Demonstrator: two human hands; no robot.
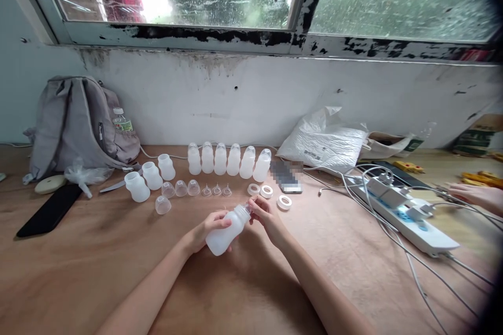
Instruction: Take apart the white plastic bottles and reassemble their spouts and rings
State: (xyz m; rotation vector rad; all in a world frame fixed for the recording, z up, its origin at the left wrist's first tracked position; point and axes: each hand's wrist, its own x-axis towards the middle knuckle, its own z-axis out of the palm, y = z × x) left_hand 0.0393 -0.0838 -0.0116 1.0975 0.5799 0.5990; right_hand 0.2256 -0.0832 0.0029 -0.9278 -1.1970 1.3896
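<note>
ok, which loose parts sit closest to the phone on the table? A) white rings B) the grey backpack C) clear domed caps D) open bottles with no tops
A: the three white rings lie just left of and below the phone, while the clear caps and the open bottles sit further left, beyond the bottle held in the left hand and right hand.

Left hand (206,230) curled in grasp, right hand (267,217) pinching with its fingers (253,204).
</note>
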